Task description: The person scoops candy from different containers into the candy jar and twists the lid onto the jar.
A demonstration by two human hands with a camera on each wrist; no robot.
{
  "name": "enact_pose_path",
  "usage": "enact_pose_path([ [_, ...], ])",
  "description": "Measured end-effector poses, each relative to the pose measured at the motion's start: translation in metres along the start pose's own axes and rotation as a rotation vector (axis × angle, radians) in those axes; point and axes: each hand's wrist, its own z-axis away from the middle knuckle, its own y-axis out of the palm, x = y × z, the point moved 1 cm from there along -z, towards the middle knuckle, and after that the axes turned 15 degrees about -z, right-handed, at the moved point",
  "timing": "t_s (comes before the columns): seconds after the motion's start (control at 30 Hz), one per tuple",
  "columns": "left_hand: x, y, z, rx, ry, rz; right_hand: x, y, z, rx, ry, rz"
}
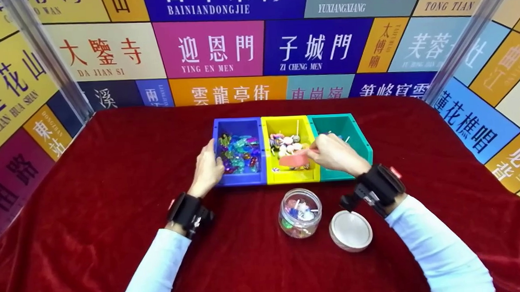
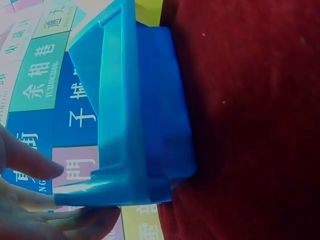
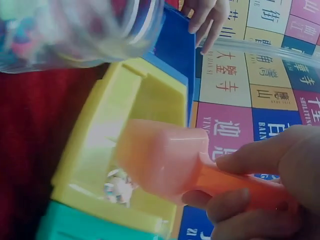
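Observation:
A pink scoop (image 1: 294, 158) is in my right hand (image 1: 337, 153), whose fingers curl round its handle. The scoop's bowl is down inside the yellow bin (image 1: 293, 176), over wrapped lollipops (image 1: 288, 140). At the outer side of the blue bin (image 1: 244, 179), my left hand (image 1: 208, 166) holds the wall, thumb and fingers on either side of its edge (image 2: 95, 192). Shiny translucent pieces (image 1: 238, 153) in several colours lie in the blue bin. In front of the bins stands an uncovered clear jar (image 1: 300, 219) with colourful sweets in it.
A green bin (image 1: 361, 148) adjoins the yellow one, partly covered by my right hand. The round silver lid (image 1: 350, 230) lies to the right of the jar. Everything rests on a dark red cloth (image 1: 154, 146). Lettered panels (image 1: 220, 46) rise behind, with metal posts at both sides.

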Motion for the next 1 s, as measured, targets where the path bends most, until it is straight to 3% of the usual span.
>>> enact_pose_path([
  [0.23,0.001,0.001,0.0,0.024,-0.001,-0.016,0.022,-0.009,-0.013,0.04,0.215,0.117],
  [0.33,0.002,0.002,0.0,0.021,0.009,-0.017,0.025,-0.01,-0.017,0.051,0.258,0.168],
  [0.63,0.005,0.004,0.0,0.022,0.019,-0.017,0.02,-0.005,-0.024,0.085,0.31,0.194],
  [1.0,0.005,0.002,0.0,0.031,0.019,-0.035,0.002,0.003,-0.03,0.011,0.323,0.079],
])
